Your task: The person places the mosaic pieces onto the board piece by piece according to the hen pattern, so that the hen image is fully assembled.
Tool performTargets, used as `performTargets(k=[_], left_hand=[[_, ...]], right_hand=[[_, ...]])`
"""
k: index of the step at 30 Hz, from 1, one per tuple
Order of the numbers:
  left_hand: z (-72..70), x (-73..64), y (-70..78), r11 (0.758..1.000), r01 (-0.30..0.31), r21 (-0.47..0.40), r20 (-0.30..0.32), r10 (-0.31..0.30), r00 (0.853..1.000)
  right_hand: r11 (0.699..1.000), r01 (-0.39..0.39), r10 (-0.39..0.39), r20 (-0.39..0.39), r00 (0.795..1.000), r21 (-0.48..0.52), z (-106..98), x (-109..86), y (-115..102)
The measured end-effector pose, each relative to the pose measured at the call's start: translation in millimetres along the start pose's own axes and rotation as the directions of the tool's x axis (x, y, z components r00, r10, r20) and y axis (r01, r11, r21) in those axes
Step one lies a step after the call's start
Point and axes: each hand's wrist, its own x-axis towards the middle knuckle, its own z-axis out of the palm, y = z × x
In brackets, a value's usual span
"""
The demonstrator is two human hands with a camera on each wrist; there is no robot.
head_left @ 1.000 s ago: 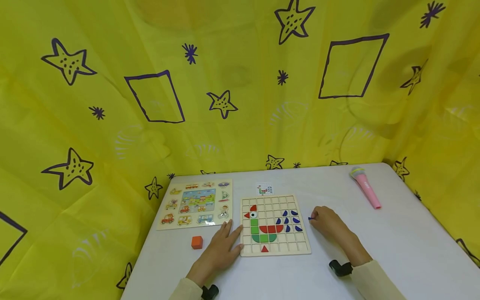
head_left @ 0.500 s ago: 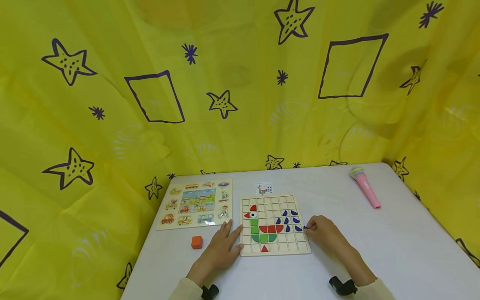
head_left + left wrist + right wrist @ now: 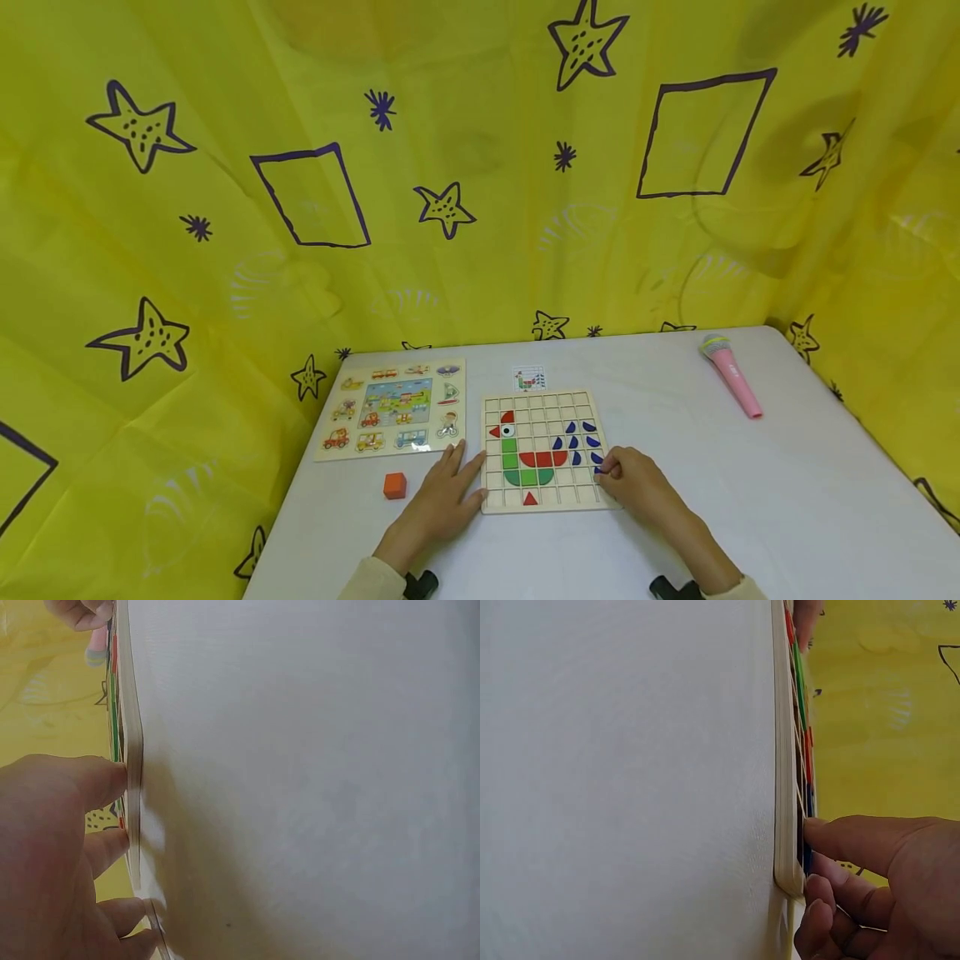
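A wooden grid board (image 3: 564, 497) lies on the table, set with red, green and blue pieces in a bird shape, with a round eye piece (image 3: 507, 431). My right hand (image 3: 643, 490) pinches a small blue piece (image 3: 597, 471) over the board's right columns, just below the lowest blue tail piece. In the right wrist view, thumb and fingers meet over the board's edge (image 3: 783, 787), partly hiding the piece. My left hand (image 3: 442, 500) lies with extended fingers at the board's left side; thumb and index fingertips touch its rim (image 3: 135, 750) in the left wrist view.
A picture card (image 3: 529, 378) of the bird lies behind the board. Left of it is a vehicle puzzle (image 3: 352, 450), with an orange cube (image 3: 394, 486) nearer me. A pink toy microphone (image 3: 735, 383) rests at the back right. Yellow curtain (image 3: 480, 275) surrounds the white table (image 3: 660, 367).
My right hand has brought the blue piece leftward and nearer me, from beside the board to over its right columns. The left hand has stayed in place.
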Motion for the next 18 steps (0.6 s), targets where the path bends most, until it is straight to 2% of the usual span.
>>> performTargets(k=[6,18], left_hand=[[-0.6,-1.0,1.1,1.0,0.007,0.004,0.007,-0.007,1.0],[-0.2,-0.9,0.5,1.0,0.007,-0.014,0.005,-0.007,1.0]], right_hand=[[1.0,-0.002,0.001,-0.009,1.0,-0.012,-2.5,-2.8,-2.9],[0.998,0.043,-0.045,-0.053,0.998,-0.037,0.7,-4.3,0.2]])
